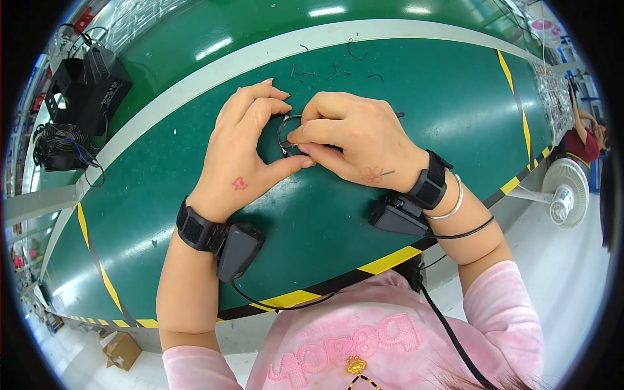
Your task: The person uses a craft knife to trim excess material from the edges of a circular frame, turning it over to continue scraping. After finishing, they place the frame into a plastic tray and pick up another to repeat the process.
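Note:
A thin black cable [281,135], bent into a small loop with little shiny bits at its lower end, is between my hands over the green table. My right hand [357,133] pinches the lower part of the loop between thumb and fingers. Beyond its knuckles a short black end [400,115] shows; whether it belongs to the same cable I cannot tell. My left hand [244,143] curves round the loop's left side with fingers apart, its thumb tip close below the right thumb. Nothing shows in its grasp.
Several black cable scraps [335,70] lie at the table's far side. A black machine housing [91,88] and a dark fan-like unit [62,146] stand far left. Yellow-black tape [390,260] marks the near edge. At right are a white fan [564,195] and another person [585,143].

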Demonstrator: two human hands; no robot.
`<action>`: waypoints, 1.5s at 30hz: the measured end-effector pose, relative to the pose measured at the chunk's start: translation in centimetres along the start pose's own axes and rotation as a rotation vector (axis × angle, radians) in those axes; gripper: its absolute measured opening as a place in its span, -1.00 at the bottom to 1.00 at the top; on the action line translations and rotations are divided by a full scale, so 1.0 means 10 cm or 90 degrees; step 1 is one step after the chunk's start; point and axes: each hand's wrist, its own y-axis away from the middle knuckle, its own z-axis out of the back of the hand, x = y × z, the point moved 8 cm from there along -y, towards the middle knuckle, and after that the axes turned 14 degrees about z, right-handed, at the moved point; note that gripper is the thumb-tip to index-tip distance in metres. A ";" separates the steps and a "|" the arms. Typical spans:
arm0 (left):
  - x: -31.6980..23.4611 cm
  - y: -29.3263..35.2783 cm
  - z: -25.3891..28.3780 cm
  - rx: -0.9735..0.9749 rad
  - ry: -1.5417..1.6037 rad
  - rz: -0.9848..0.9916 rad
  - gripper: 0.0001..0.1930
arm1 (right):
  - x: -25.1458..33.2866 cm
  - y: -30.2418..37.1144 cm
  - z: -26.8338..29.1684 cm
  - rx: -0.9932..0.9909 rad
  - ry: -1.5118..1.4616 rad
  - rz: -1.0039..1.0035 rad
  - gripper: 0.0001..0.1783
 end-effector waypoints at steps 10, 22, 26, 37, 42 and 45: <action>-0.02 0.00 0.00 -0.014 -0.015 -0.035 -0.35 | 0.04 -0.03 -0.06 0.037 0.037 -0.015 -0.90; 0.00 0.01 0.01 -0.020 0.009 -0.019 -0.34 | 0.03 -0.05 -0.10 0.035 0.022 -0.055 -0.90; -0.01 -0.01 0.03 0.011 0.032 -0.016 -0.35 | 0.01 -0.04 -0.09 0.028 0.001 -0.059 -0.89; 0.02 -0.04 0.08 0.083 0.039 -0.005 -0.35 | -0.01 0.00 -0.06 0.001 -0.028 -0.039 -0.88; 0.03 -0.04 0.07 0.075 0.037 -0.014 -0.38 | 0.00 -0.01 -0.04 0.007 -0.027 -0.021 -0.90; 0.02 -0.03 0.05 0.068 0.024 -0.025 -0.37 | 0.00 0.01 -0.04 0.034 -0.026 -0.018 -0.90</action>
